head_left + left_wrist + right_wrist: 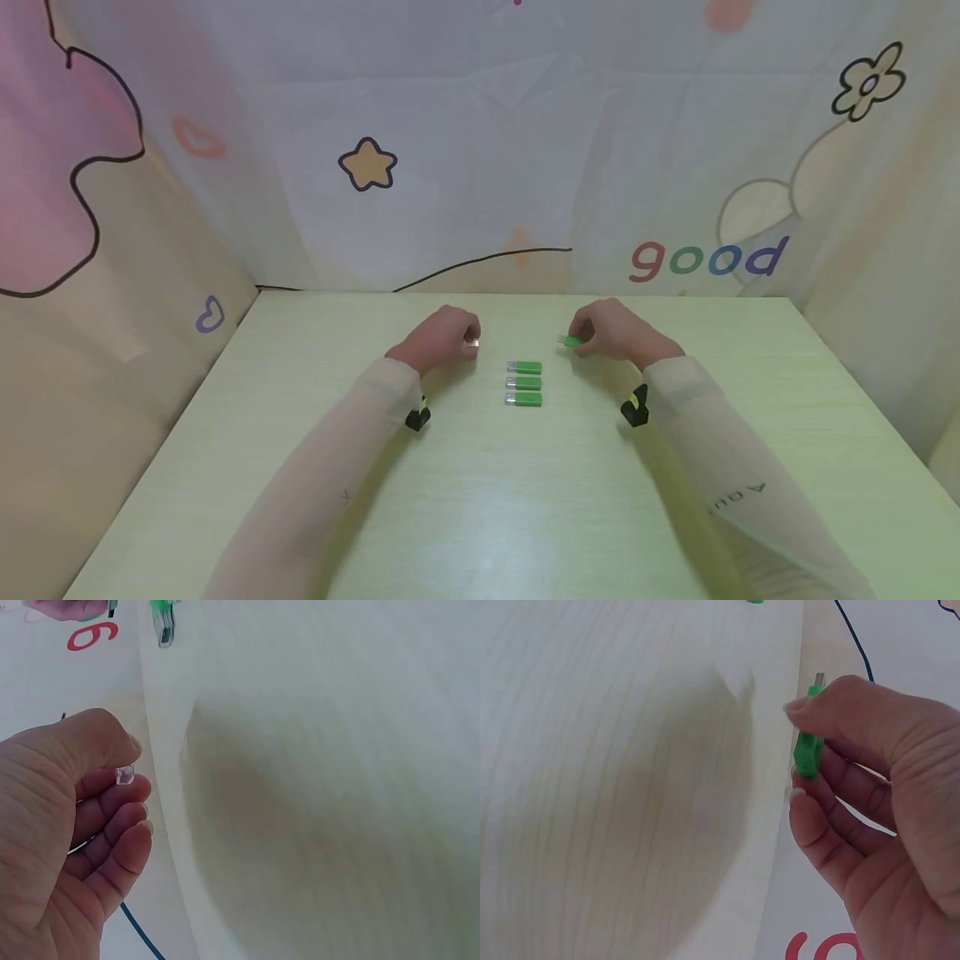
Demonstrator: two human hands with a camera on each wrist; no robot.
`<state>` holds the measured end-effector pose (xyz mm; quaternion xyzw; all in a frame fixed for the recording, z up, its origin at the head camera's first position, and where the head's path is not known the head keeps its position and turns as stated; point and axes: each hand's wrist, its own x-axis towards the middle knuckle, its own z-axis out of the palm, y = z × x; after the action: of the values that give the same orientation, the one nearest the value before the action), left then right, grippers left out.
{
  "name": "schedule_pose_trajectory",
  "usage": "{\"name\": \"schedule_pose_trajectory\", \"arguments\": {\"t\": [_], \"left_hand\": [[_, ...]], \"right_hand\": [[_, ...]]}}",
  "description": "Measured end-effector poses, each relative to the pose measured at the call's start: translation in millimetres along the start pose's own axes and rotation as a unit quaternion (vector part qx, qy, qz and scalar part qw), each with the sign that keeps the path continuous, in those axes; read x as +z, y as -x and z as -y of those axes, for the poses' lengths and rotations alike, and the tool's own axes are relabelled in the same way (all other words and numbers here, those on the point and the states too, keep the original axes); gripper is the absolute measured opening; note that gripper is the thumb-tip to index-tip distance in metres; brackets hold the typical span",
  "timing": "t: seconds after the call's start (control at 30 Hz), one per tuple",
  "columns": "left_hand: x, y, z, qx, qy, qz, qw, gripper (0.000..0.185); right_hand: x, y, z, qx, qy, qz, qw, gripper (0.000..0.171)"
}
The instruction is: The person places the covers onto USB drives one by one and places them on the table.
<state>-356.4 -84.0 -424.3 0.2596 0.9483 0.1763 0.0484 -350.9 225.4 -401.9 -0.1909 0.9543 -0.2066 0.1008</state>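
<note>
Glossy green plastic USB stick (808,754), clear plastic cap (124,775), smooth pale wood-grain table (480,500).

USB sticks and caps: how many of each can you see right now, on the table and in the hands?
Green USB sticks on the table: 3, in a column
Green USB stick pinched in the right hand: 1
Clear cap pinched in the left hand: 1
Total: 5 things, 4 sticks and 1 cap.

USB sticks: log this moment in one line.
left hand: pinches clear cap | right hand: holds green stick | three sticks on table
</note>
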Motion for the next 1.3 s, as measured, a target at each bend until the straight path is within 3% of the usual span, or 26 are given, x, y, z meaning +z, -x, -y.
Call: {"name": "schedule_pose_trajectory", "arguments": {"t": [0.47, 0.73, 1.3], "left_hand": [[-1.9, 28.4, -8.4, 0.029, 0.033, 0.0, 0.999, 0.015], [-2.8, 42.1, -13.3, 0.035, 0.034, 0.006, 0.9988, 0.016], [-5.1, 64.7, -27.0, 0.072, 0.037, 0.002, 0.9967, 0.015]], "right_hand": [[3, 19, 4, -0.043, -0.043, 0.003, 0.998, 0.014], [11, 33, 15, -0.092, -0.063, -0.016, 0.994, 0.012], [20, 54, 39, -0.111, -0.096, -0.004, 0.989, 0.014]]}}
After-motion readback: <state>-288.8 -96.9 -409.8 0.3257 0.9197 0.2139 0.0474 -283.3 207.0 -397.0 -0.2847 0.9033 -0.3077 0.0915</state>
